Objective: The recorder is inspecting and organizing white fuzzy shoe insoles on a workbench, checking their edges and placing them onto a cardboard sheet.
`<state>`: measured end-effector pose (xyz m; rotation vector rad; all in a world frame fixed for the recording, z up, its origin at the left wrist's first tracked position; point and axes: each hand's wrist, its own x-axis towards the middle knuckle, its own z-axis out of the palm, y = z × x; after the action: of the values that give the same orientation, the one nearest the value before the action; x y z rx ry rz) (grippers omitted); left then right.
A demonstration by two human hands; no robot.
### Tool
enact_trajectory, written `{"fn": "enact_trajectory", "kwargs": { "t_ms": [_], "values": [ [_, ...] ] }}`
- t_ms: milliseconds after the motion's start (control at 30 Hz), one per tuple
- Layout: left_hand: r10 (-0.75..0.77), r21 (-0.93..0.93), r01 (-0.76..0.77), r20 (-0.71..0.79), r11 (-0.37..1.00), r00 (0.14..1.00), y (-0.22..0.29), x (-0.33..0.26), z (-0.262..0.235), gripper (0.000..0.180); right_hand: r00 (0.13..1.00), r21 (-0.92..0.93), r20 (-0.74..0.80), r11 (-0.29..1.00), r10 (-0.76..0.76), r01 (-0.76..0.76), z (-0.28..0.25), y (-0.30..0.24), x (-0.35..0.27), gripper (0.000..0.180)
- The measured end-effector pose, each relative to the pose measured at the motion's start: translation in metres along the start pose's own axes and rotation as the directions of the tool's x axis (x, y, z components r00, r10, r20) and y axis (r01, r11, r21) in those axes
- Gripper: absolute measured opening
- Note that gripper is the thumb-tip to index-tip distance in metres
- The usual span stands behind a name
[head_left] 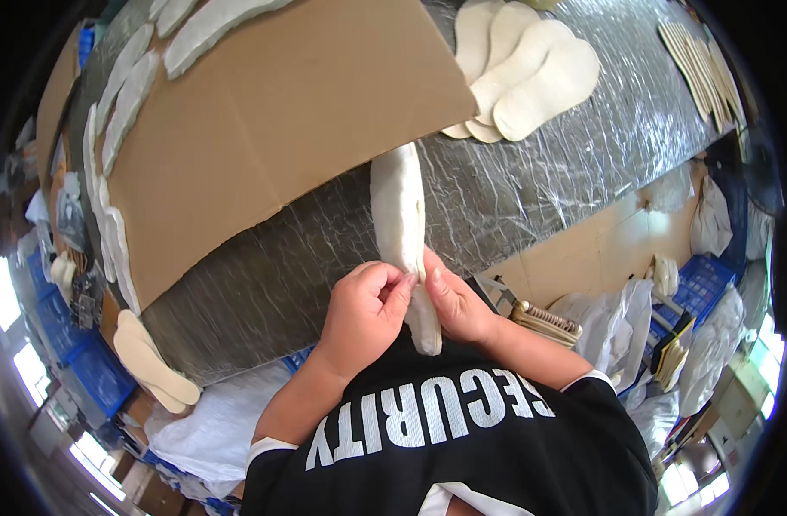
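A long, soft white insole (398, 206), seen mostly edge-on, runs from the table's near edge toward my body. Its far end reaches the edge of a cardboard sheet, and its near end hangs against my black shirt. My left hand (359, 314) pinches it from the left side, thumb and forefinger pressed together at its edge. From the right, my right hand (462, 310) grips the same insole, with the thumb on top and the other fingers partly hidden beneath. Both hands are close together, near the insole's lower third.
A large brown cardboard sheet (307, 103) lies on the plastic-wrapped table (539, 189). Fanned cream insoles (548, 90) rest at its right, with a further row (698, 73) at far right. White fleecy pieces (131, 107) line its left side. Plastic bags (612, 318) and a blue crate (701, 288) stand right.
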<state>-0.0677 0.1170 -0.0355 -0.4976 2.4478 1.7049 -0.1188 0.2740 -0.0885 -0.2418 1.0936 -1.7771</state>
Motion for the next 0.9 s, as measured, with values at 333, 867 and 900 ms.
{"fn": "enact_trajectory", "kwargs": {
  "t_ms": [333, 867, 900],
  "values": [
    [-0.225, -0.426, 0.297, 0.211, 0.855, 0.951, -0.025, 0.002, 0.014, 0.015, 0.997, 0.553, 0.062, 0.830, 0.053, -0.078, -0.006, 0.016, -0.017, 0.059],
    [0.502, 0.335, -0.718, 0.538, 0.611, 0.678, 0.028, 0.019, -0.008, 0.022, 0.929, 0.233, 0.231, 0.911, 0.289, -0.341, -0.029, 0.001, -0.035, 0.062],
    [0.499, 0.333, -0.719, 0.543, 0.610, 0.675, 0.028, 0.019, -0.008, 0.022, 0.914, 0.208, 0.258, 0.906, 0.312, -0.369, -0.030, 0.000, -0.035, 0.060]
  ]
}}
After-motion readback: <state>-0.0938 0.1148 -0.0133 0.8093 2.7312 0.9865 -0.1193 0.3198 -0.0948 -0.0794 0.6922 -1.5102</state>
